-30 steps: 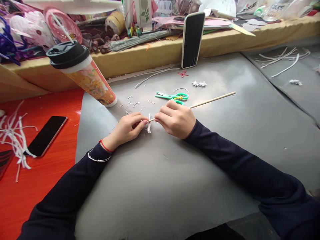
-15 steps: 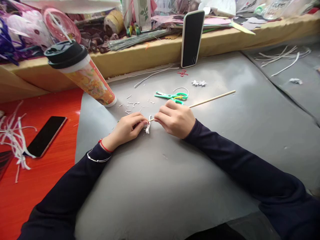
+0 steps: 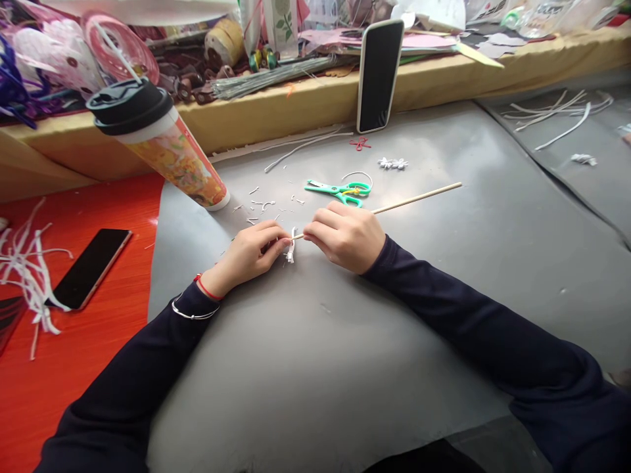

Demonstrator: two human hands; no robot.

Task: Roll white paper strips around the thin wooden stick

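Note:
My right hand (image 3: pixel 346 236) is closed around a thin wooden stick (image 3: pixel 419 197), whose long end slants up to the right. The stick's tip meets a small white cord piece (image 3: pixel 291 248) with frayed ends. Pinched fingers of my left hand (image 3: pixel 257 248) hold that cord against the tip; its exact shape is partly hidden by the fingertips. Just beyond my right hand lie green-handled scissors (image 3: pixel 339 190) with their blades to the left. White cord scraps (image 3: pixel 263 205) are scattered past my left hand.
A tall cup (image 3: pixel 162 144) stands at the left and an upright phone (image 3: pixel 379 77) at the back. White knotted cord (image 3: pixel 393 164) and a red knot (image 3: pixel 360 143) lie near it. Another phone (image 3: pixel 93 269) and white strips (image 3: pixel 34 276) rest on the red surface. Craft supplies fill the ledge (image 3: pixel 305 95).
The stick's far end has dipped slightly and shifted a little left. My right hand has tilted slightly, showing more of the scissors' lower handle. My left hand stays in place.

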